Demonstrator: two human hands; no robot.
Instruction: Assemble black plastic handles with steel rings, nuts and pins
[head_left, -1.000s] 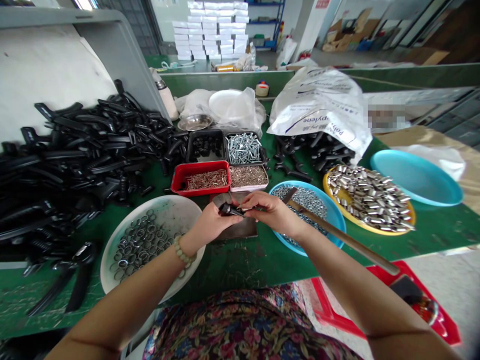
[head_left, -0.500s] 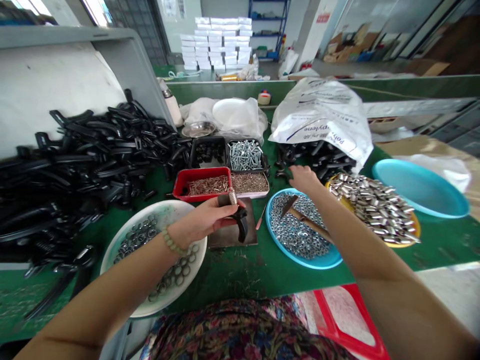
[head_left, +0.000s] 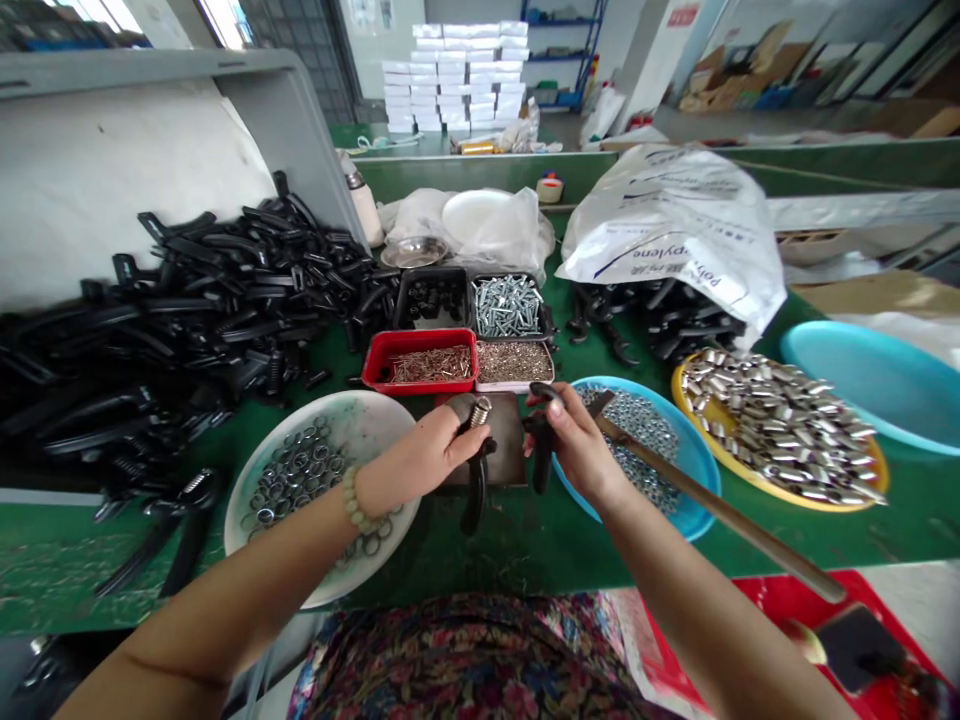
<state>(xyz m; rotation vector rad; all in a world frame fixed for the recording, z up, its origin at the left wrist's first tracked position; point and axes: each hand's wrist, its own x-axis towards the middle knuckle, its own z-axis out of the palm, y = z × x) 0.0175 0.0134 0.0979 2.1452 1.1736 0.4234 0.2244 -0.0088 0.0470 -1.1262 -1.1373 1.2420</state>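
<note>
- The left hand (head_left: pixel 427 450) grasps a black handle (head_left: pixel 474 500); a coil spring (head_left: pixel 480 411) is already standing at its upper end, but how firmly it is fixed cannot be told.
- The right hand (head_left: pixel 581 445) grasps a second piece, a black curved part (head_left: pixel 541 465), between thumb and fingers.
- Both pieces are above or near the metal plate (head_left: pixel 510 450), apart from each other, so this pair is not yet joined.
- Just beside, the rings (head_left: pixel 300 470) in the white bowl (head_left: pixel 375 410) and the nuts (head_left: pixel 637 425) in the blue basin (head_left: pixel 691 522) lie loose.
- Farther left, one spring-fitted pair (head_left: pixel 196 488) seems already assembled.
- Behind it, the large black pile (head_left: pixel 225 290) suggests that much work is left.
</note>
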